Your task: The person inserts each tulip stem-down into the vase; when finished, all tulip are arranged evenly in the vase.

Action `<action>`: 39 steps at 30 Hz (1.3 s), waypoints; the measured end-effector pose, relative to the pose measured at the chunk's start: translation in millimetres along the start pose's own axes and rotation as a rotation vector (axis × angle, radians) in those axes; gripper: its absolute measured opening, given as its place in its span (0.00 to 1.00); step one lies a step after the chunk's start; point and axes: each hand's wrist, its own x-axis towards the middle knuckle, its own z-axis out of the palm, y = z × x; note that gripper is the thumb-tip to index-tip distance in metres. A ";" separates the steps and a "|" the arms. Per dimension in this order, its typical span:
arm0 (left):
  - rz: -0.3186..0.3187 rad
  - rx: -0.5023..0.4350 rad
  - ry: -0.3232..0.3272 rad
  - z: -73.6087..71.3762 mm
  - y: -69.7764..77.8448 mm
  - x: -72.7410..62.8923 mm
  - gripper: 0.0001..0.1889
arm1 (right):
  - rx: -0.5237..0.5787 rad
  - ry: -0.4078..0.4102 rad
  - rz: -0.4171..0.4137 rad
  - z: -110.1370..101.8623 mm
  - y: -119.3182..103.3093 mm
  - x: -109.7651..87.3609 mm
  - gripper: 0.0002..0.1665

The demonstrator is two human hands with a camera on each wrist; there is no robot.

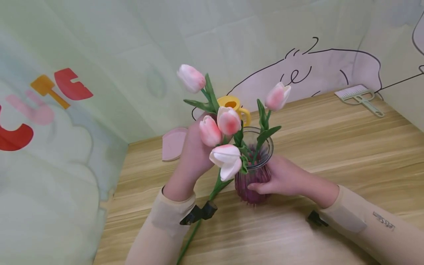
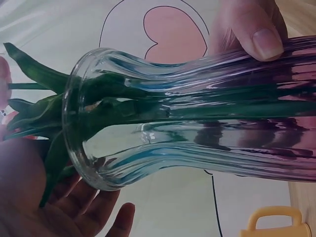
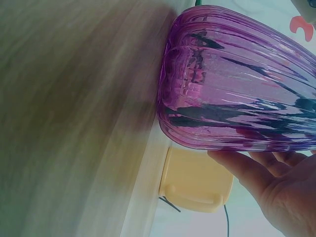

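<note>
A ribbed glass vase [image 1: 253, 186], clear-blue at the neck and purple below, stands upright in front of me. My right hand [image 1: 285, 176] grips its side, thumb across the front; its fingers show in the right wrist view. Pink-white artificial tulips cluster at the mouth, with one tulip [image 1: 277, 96] leaning right and another tulip [image 1: 191, 78] rising at upper left. My left hand [image 1: 195, 147] is beside the rim, partly behind the blooms. In the left wrist view its loosely bent fingers [image 2: 96, 210] touch the green leaves [image 2: 42, 113]. Stems run down inside the glass.
Behind the vase is a yellow watering can [image 1: 228, 102]. A pale-green brush-like tool [image 1: 361, 99] lies at the back right of the wooden table [image 1: 331, 147]. One long green stem [image 1: 190, 239] runs beneath my left wrist. A printed curtain [image 1: 132, 73] borders the table.
</note>
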 end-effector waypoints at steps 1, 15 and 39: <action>0.008 0.019 0.000 -0.1 -0.3 -0.2 0.08 | -0.002 0.000 0.000 -0.1 0.0 0.0 0.47; -0.010 0.068 -0.047 -2.7 -4.8 -4.9 0.05 | -0.003 -0.007 -0.007 0.6 0.4 0.2 0.48; -0.052 -0.140 0.049 -21.0 -0.9 -33.2 0.23 | 0.013 -0.006 0.011 -0.5 -0.3 -0.8 0.51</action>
